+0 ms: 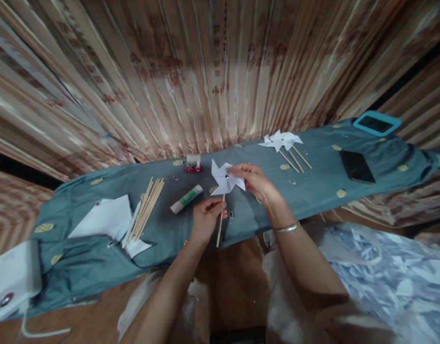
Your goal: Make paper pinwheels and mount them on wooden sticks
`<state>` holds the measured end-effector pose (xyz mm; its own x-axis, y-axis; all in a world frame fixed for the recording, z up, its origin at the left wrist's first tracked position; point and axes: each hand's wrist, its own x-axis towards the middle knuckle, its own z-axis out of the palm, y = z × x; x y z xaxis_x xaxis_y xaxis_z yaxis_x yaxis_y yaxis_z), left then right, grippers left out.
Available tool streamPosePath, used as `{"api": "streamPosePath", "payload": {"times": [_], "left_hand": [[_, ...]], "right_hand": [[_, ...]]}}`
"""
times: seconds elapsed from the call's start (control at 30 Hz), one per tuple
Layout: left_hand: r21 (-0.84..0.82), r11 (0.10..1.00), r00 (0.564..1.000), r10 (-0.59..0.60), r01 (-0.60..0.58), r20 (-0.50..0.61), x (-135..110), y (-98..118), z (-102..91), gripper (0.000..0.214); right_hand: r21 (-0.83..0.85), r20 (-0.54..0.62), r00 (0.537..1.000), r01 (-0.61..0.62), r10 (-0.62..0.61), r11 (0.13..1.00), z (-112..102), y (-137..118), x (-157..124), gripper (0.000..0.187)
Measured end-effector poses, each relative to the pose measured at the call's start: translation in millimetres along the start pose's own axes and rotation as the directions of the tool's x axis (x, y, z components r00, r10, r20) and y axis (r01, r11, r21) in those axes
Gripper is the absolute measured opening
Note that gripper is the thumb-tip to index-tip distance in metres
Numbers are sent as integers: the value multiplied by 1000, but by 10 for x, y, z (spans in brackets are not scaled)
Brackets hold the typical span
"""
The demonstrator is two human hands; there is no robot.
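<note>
A white paper pinwheel [222, 184] on a thin wooden stick is held up over the cloth-covered table. Its stick [219, 233] is pinched between the thumb and fingers of my left hand [207, 216], just below the blades. My right hand [253, 179], with a bracelet at the wrist, has its fingers closed on the right-hand edge of a blade. A shiny pin head shows at the pinwheel's centre. Left of it lie a green and white glue tube [186, 198] and an open red box of pins [193, 165].
Two or more finished-looking pinwheels [281, 140] lie at the back right. Farther right are a black phone [357, 166] and a blue-framed device [377, 123]. Several wooden sticks [148, 208] and white paper sheets [101, 217] lie left, near a white box [15, 274]. A curtain [205, 71] hangs behind.
</note>
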<state>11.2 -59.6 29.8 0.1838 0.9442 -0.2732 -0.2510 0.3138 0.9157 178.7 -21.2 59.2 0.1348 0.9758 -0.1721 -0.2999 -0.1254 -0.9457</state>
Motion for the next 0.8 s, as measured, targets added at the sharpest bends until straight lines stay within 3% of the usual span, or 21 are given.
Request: {"api": "streamPosePath", "payload": {"times": [0.17, 0.3, 0.5, 0.8], "left_hand": [[-27, 999, 1000, -26, 26, 7, 32, -40, 129, 29], [-50, 998, 999, -29, 30, 14, 91, -54, 283, 33], [-50, 995, 993, -88, 92, 76, 209, -153, 524, 39], [-40, 991, 991, -123, 125, 61, 230, -261, 627, 36]], "right_hand": [[38, -28, 999, -25, 26, 999, -91, -12, 60, 36], [66, -89, 991, -92, 97, 994, -283, -3, -2, 40], [175, -73, 991, -94, 108, 980, -555, -20, -72, 32], [214, -202, 976, -41, 85, 976, -579, -103, -44, 29]]}}
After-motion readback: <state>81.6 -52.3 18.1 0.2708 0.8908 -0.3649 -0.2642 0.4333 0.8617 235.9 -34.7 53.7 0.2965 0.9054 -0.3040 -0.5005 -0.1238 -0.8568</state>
